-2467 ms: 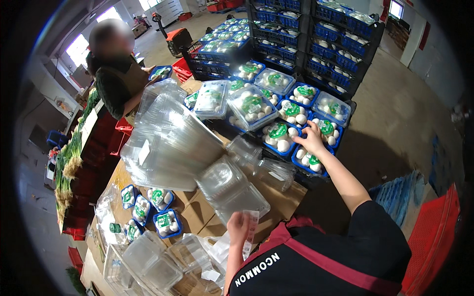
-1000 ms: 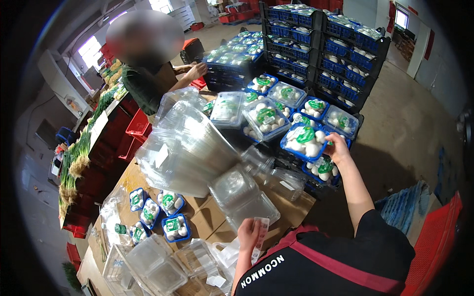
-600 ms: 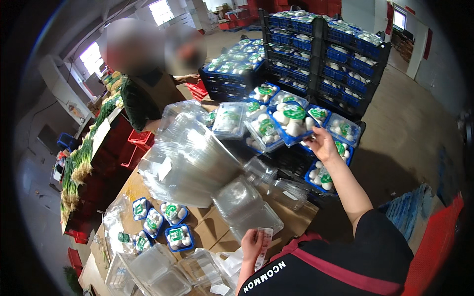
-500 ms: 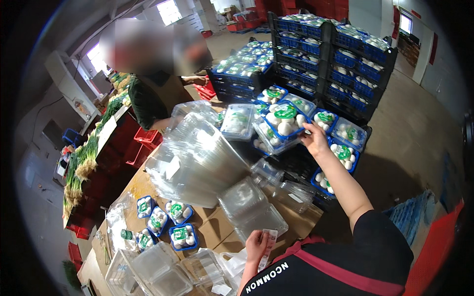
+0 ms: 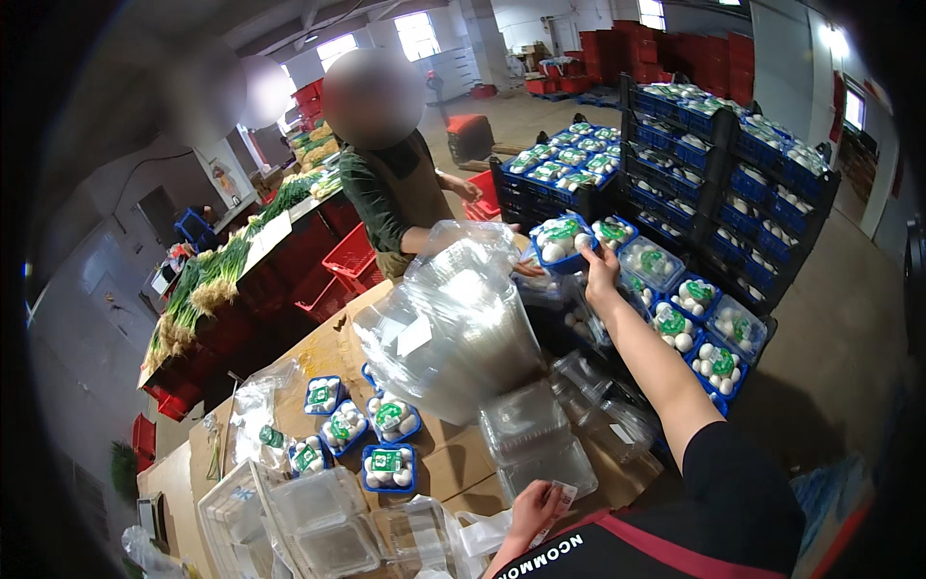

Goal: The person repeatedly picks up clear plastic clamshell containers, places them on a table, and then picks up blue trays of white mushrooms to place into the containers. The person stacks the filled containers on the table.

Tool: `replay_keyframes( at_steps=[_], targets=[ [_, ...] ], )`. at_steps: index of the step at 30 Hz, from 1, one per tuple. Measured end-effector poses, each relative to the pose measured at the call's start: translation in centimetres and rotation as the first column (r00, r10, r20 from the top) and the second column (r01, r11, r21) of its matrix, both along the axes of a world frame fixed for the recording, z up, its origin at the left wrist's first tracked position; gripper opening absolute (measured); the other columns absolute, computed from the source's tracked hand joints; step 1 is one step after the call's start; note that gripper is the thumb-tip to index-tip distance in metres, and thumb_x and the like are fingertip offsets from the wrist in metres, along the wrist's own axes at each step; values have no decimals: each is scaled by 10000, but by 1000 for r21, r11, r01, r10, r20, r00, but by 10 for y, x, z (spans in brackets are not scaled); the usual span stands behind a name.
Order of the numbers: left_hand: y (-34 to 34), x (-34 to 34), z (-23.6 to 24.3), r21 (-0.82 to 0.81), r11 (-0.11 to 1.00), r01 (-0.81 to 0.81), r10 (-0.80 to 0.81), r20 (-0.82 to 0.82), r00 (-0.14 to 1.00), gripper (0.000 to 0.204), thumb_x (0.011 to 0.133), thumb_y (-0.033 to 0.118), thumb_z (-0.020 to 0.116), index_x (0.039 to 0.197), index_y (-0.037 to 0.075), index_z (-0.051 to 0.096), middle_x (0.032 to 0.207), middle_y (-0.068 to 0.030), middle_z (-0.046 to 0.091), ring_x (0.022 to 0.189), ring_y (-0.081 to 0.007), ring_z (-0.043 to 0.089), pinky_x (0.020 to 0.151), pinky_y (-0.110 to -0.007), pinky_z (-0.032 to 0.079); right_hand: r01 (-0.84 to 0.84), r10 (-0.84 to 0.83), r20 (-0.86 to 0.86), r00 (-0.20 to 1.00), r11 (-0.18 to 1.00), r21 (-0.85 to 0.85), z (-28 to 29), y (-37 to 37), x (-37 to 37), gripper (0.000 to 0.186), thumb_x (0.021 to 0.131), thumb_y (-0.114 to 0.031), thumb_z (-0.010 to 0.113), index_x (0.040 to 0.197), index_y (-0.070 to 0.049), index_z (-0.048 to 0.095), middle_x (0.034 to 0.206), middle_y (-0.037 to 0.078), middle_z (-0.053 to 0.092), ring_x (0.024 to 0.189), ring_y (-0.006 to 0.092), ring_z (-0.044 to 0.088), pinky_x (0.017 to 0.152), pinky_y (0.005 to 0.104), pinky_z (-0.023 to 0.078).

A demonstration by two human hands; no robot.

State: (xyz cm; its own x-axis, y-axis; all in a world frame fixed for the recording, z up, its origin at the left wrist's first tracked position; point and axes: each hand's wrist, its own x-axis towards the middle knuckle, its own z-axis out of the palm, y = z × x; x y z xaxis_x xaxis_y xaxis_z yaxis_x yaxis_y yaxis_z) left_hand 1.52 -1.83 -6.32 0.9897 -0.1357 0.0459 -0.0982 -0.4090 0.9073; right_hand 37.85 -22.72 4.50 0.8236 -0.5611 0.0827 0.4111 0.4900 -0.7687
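My right hand [image 5: 601,270] is stretched forward and grips the edge of a blue punnet of white mushrooms [image 5: 558,238] with a green label. The punnet is held up over a group of similar punnets [image 5: 672,323], some under clear lids. Low on the right half of the table, my left hand [image 5: 533,510] is closed on a strip of printed labels [image 5: 565,496]. Just beyond it lie clear plastic clamshell boxes [image 5: 531,425]. More mushroom punnets [image 5: 390,465] sit on the cardboard-covered table, left of the hand.
A tall stack of nested clear boxes [image 5: 453,338] stands mid-table. Opposite, a person in an apron [image 5: 391,188] reaches toward the punnets. Black crates of mushroom punnets [image 5: 719,183] are stacked at the right. Green onions [image 5: 217,270] lie on a bench at the left.
My view has swung left, so the scene sits further right. The punnet in my right hand has moved away from the lidded boxes toward the person opposite, whose hand now shows near it.
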Motion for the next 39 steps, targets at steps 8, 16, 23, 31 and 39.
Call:
replay_keyframes(
  at_steps=[8, 16, 23, 31, 39],
  targets=[
    [1, 0, 11, 21, 1000, 6, -6, 24, 1000, 169, 813, 193, 588, 793, 26, 577, 701, -124, 538, 620, -271, 556, 557, -327, 435, -206, 208, -55, 976, 977, 51, 12, -6, -28, 358, 779, -109, 635, 1108, -96, 497, 1033, 12, 549, 923, 143, 532, 751, 281, 421],
    [2, -1, -3, 33, 998, -56, 56, 25, 998, 155, 786, 151, 618, 758, 14, 550, 649, -126, 527, 573, -255, 530, 549, -314, 432, -483, 446, -213, 869, 859, -171, 20, -85, -76, 312, 806, -215, 606, 1069, -61, 540, 1034, 78, 569, 943, 179, 553, 759, 303, 467],
    [-4, 5, -2, 74, 997, 0, -4, 46, 999, 135, 773, 106, 622, 727, 4, 546, 659, -143, 529, 580, -272, 526, 559, -327, 430, -192, 86, -264, 961, 892, -409, 25, -231, -184, 236, 869, -218, 511, 1038, -64, 572, 923, 55, 630, 832, 131, 598, 768, 267, 461],
    [-2, 3, -15, -4, 999, -32, 32, -6, 999, 126, 771, 93, 613, 735, -6, 543, 640, -137, 519, 543, -249, 486, 539, -324, 417, -332, -156, -530, 834, 625, -706, -28, -263, -295, 166, 775, -200, 630, 843, -48, 621, 755, 23, 621, 680, 88, 561, 603, 233, 430],
    [-1, 2, -8, 43, 999, -12, 11, 23, 1000, 104, 786, 81, 601, 739, 4, 549, 662, -111, 547, 597, -188, 536, 561, -297, 438, -743, -538, -626, 564, 1, -670, -27, -214, -337, 399, 653, -438, 653, 734, -48, 635, 723, 143, 616, 685, 303, 596, 576, 396, 455]
  ],
)
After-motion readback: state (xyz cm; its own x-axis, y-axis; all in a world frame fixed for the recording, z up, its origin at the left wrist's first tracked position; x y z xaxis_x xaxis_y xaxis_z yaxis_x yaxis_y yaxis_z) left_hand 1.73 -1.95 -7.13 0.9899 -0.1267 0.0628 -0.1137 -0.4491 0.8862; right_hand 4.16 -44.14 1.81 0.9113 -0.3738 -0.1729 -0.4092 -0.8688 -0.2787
